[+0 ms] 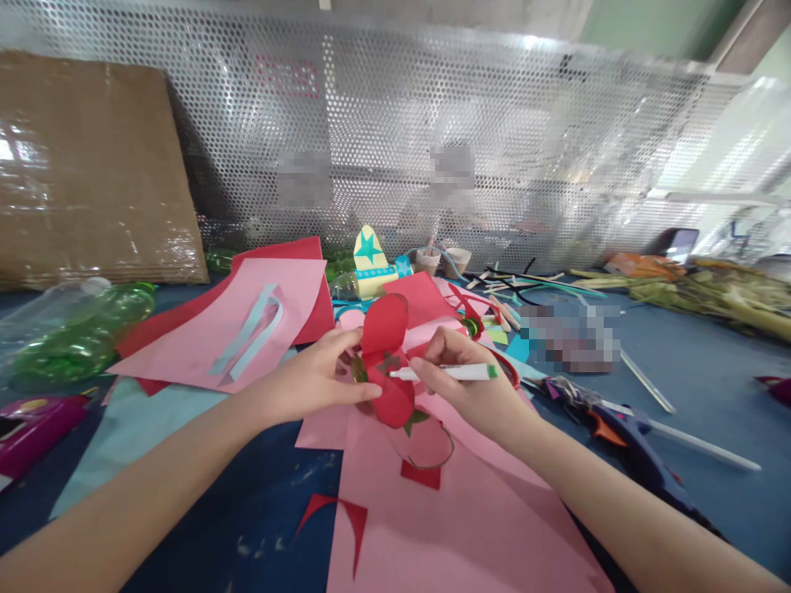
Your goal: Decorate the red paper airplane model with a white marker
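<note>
My left hand pinches a red paper craft piece, made of rounded red shapes with small green and brown parts, and holds it just above the pink paper. My right hand grips a white marker with a green end. The marker lies level, with its tip pointing left at the middle of the red piece. Both hands hover over a large pink sheet on the blue table, where red paper offcuts lie.
A blue hot glue gun with glue sticks lies to the right. Pink and red sheets with a light blue strip are at the left, near green plastic bottles. Cardboard leans against a perforated metal screen behind. Craft scraps clutter the far table.
</note>
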Demonstrator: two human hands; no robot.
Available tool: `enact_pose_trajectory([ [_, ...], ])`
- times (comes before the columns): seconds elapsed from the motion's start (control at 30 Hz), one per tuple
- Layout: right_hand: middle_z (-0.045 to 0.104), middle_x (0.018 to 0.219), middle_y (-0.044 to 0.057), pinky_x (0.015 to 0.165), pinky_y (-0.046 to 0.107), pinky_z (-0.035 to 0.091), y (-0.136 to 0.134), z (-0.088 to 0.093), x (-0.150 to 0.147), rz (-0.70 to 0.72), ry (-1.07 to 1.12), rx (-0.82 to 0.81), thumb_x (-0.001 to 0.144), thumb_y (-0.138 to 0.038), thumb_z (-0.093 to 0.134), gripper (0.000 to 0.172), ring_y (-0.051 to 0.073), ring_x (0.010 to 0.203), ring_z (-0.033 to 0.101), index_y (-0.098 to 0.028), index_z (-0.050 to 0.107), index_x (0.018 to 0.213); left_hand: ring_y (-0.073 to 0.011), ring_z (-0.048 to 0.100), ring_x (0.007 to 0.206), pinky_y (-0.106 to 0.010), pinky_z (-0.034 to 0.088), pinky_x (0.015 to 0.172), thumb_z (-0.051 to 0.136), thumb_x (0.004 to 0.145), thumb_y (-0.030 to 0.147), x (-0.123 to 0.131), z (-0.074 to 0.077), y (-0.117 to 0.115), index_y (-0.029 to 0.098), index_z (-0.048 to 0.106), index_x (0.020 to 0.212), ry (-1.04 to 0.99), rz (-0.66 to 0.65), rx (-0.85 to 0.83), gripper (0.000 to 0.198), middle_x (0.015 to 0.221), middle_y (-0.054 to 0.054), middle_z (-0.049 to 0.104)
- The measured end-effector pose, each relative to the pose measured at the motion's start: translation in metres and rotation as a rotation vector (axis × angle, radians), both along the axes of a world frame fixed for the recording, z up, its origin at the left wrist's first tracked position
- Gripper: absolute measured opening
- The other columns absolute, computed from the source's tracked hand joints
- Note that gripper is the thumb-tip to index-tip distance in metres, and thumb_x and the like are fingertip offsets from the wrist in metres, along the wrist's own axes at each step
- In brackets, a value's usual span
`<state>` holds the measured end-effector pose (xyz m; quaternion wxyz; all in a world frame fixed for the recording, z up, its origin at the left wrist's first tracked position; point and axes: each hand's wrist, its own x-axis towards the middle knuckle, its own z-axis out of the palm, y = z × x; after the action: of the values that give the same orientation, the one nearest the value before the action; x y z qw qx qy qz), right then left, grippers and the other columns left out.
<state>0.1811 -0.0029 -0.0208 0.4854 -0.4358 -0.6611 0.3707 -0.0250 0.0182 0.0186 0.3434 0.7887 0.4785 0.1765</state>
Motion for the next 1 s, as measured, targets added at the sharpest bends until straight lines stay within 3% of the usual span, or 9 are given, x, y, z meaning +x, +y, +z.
enact_pose_trajectory([
  [1.0,0.049,0.060,-0.005,0.051,0.024,0.034,0.0014,-0.0025,-0.0020,-0.020,0.025,0.073,0.082,-0.032,0.061,0.026,0.010,0.053,0.043,-0.021,0.044,0.065,-0.0242,0.058,0.097,-0.035,0.045,0.085,0.066,0.070,0.046,0.0001,-0.0017,0.0016,0.023,0.054,0.123,-0.015,0.001,-0.007,0.059,0.112,-0.006,0.059],
])
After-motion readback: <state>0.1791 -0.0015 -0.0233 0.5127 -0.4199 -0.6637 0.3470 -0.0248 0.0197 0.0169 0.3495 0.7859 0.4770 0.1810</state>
